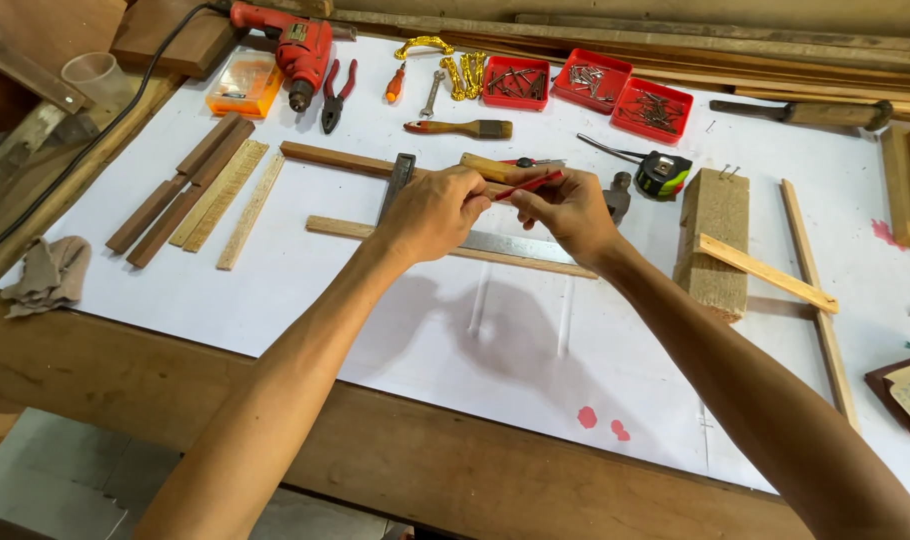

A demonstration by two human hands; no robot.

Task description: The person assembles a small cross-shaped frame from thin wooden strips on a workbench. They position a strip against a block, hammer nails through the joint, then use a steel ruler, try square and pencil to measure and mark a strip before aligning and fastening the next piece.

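— Bare forearms reach in from the near edge of a wooden workbench covered by a white sheet. What are the hands doing?

— They meet over the middle of the sheet. The left hand is curled shut, its fingertips pinching one end of a red pencil; the right hand is closed on the other part of the same pencil, which lies tilted between them, just above a steel try square and a thin wooden strip.

— And around them?

— To the left, several wood slats lie side by side, with a rag at the bench edge. On the far side sit a red electric drill, pliers, a paintbrush and three red trays of nails. A tape measure rests just right of the hands, near a block of wood with a light strip leaning across it. A hammer head shows behind the right hand, partly hidden.
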